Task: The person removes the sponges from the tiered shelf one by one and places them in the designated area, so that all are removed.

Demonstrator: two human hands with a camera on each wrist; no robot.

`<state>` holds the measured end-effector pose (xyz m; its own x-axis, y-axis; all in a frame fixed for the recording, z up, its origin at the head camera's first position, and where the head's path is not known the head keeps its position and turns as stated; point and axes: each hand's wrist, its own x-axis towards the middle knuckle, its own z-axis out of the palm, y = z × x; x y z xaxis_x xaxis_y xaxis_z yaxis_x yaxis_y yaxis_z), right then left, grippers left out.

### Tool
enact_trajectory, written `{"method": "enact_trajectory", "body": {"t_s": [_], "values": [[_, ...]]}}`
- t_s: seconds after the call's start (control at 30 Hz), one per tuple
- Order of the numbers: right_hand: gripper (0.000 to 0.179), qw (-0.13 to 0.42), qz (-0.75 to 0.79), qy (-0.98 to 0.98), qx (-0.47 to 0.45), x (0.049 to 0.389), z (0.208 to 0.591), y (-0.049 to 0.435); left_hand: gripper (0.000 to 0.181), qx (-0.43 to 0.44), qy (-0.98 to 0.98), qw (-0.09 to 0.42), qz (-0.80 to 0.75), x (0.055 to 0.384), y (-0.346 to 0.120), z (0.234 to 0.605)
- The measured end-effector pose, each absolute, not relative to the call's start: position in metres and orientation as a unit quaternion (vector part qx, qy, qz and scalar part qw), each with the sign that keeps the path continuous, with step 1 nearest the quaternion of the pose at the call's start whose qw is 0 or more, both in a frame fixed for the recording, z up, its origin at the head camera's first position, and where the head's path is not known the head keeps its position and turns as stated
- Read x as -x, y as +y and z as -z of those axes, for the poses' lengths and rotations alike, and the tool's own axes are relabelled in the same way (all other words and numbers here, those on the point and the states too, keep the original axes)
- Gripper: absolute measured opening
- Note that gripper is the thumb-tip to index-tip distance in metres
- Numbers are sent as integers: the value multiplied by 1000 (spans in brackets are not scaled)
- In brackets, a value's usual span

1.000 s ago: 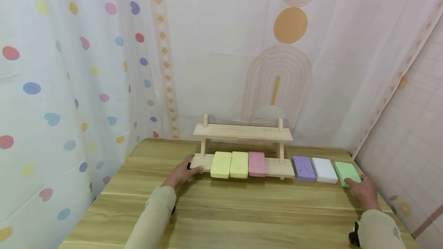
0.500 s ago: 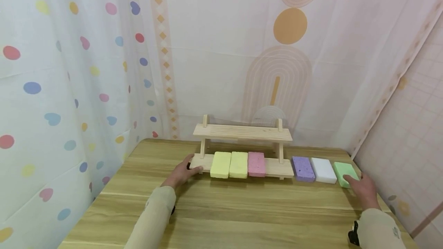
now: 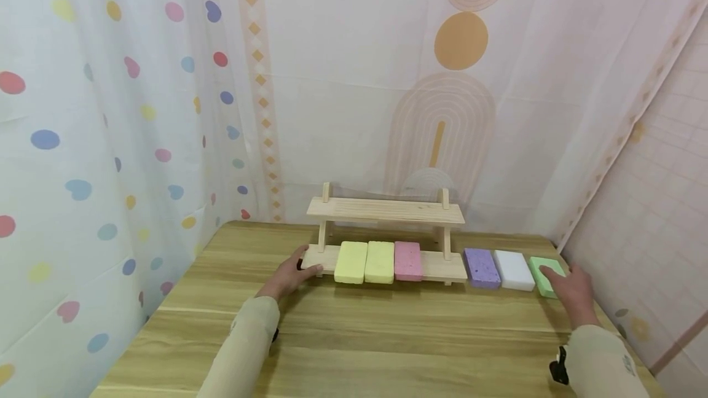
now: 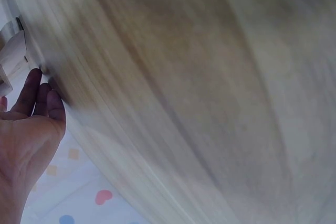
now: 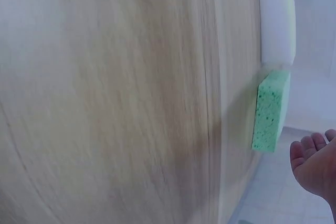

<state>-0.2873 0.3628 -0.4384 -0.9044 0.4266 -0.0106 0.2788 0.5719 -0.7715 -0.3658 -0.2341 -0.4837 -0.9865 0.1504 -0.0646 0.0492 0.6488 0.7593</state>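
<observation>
A two-tier wooden shelf [image 3: 386, 210] stands at the back of the table. My left hand [image 3: 287, 274] holds the left end of its lower board, thumb at the front and fingers round the side; in the left wrist view the fingers of that hand [image 4: 32, 129] reach up beside the wood. Two yellow sponges [image 3: 351, 261] and a pink sponge [image 3: 407, 260] lie side by side on the lower board. My right hand [image 3: 573, 290] hovers at a green sponge [image 3: 544, 281], thumb overlapping it; in the right wrist view its loosely bent fingers are apart from the green sponge [image 5: 270, 111].
A purple sponge [image 3: 481, 268] and a white sponge [image 3: 514, 270] lie on the table [image 3: 387, 336] between the shelf and the green sponge. A patterned curtain [image 3: 354, 78] hangs behind the table, a dotted one [image 3: 121, 201] on the left.
My right hand has shifted slightly left and up over the green sponge, its thumb now farther across it. The left hand stays at the shelf, and the sponges lie as before.
</observation>
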Motion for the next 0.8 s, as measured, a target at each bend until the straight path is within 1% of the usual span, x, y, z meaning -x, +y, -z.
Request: {"method": "enact_trajectory", "body": {"t_s": [0.37, 0.8], "values": [[84, 129, -406, -889, 169, 296, 439, 339, 92, -58, 903, 61, -422, 367, -234, 484], [83, 151, -425, -883, 127, 300, 440, 313, 90, -51, 901, 63, -425, 365, -233, 482]]}}
